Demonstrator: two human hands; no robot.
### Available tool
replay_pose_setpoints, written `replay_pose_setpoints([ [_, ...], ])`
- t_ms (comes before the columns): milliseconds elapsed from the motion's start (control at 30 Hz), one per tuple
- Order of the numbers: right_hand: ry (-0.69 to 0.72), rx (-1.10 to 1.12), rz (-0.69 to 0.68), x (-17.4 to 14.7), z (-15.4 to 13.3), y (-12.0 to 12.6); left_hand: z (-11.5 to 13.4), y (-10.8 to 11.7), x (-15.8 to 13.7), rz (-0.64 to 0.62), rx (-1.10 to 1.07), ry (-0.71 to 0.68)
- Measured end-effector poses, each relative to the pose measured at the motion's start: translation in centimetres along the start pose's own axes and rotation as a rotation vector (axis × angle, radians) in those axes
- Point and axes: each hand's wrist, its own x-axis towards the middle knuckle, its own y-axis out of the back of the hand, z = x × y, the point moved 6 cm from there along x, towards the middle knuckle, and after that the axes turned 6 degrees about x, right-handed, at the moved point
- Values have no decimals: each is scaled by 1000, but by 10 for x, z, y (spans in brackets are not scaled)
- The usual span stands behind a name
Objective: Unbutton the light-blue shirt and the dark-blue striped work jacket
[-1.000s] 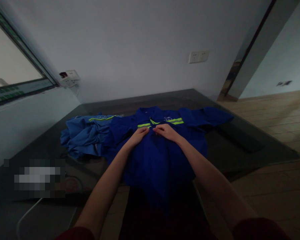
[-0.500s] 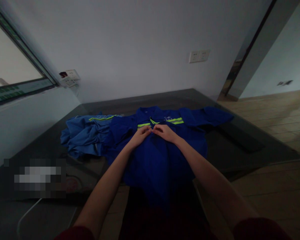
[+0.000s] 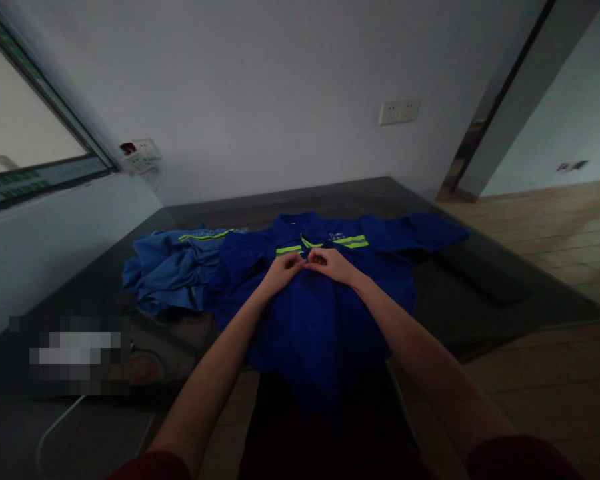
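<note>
A dark blue work jacket (image 3: 300,320) with yellow-green and grey reflective strips lies spread on a dark table, collar toward the wall. Its lower part hangs over the front edge. My left hand (image 3: 284,270) and my right hand (image 3: 331,265) meet at the middle of its front, just below the chest strips. Both are closed in a pinch on the front edges of the jacket, fingertips almost touching. What small part lies between the fingertips is hidden.
A crumpled lighter blue garment (image 3: 167,270) with a yellow-green stripe lies left of the jacket. The dark table (image 3: 480,287) meets the wall behind. A blurred-out patch (image 3: 75,353) and a white cable (image 3: 55,430) are at the lower left. Wall sockets (image 3: 399,111) sit above.
My fingertips have shifted very slightly at the jacket's front and remain pinched together. The jacket and the lighter garment lie as before.
</note>
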Motion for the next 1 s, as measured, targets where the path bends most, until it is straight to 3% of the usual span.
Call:
replay_pose_setpoints([
  [667, 28, -30, -12, 1, -8, 5, 3, 7, 2, 71, -13, 50],
  [1000, 28, -1, -16, 0, -6, 4, -5, -2, -4, -123, -84, 153],
])
